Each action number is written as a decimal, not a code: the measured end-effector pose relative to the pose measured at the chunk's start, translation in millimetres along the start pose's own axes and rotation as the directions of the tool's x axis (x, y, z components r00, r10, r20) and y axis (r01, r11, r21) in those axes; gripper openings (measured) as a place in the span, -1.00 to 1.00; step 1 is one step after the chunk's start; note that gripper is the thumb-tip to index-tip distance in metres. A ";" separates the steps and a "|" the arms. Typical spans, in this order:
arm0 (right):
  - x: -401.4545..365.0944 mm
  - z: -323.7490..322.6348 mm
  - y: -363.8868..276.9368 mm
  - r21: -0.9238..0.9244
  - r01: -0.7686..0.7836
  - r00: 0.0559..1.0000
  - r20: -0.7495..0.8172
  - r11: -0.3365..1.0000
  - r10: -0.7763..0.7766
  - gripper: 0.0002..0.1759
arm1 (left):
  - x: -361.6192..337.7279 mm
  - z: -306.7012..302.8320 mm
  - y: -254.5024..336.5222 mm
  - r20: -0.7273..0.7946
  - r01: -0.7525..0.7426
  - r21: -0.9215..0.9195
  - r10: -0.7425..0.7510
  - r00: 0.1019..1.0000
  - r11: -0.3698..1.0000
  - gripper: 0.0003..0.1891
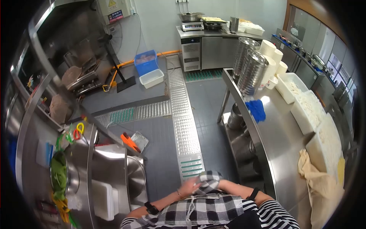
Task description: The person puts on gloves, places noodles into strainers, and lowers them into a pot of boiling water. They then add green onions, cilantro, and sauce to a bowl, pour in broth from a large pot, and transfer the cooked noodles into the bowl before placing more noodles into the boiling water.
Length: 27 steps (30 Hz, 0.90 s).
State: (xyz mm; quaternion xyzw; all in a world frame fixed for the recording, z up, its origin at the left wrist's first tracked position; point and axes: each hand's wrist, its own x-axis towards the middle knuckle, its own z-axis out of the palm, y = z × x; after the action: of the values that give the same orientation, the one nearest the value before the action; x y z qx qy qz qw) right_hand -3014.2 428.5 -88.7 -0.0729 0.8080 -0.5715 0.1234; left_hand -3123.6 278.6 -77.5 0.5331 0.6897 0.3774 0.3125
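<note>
A piece of black, white and grey checked cloth [209, 181] is bunched around the end of my right forearm, in front of my waist. It covers my right hand, so those fingers are hidden. My left hand [189, 187] is closed at the left edge of this cloth, its fingertips slightly blurred. Below both hands lies a checked apron [183, 212] with a white drawstring [190, 208], worn over a striped top. Dark bands sit on both forearms.
At right, a steel counter [274, 129] carries stacked metal tins [251, 70], white cups [268, 57], a blue cloth [255, 110], white tubs [309, 110] and a tan cloth [318, 183]. Steel shelving [110, 156] stands left. A metal drain grate [185, 129] runs along the floor.
</note>
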 end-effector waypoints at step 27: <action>258.3 -518.0 85.2 0.287 -0.461 0.496 -0.701 0.840 0.512 -0.73 | 571.4 -362.5 -75.9 0.537 -0.528 0.805 0.047 0.843 0.272 -0.69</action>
State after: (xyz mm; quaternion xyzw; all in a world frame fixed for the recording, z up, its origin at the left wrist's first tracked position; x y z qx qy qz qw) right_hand -3406.3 859.3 -35.1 0.4057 0.7526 -0.5145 -0.0661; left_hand -3598.8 754.5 29.9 0.7973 0.5823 -0.1585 0.0087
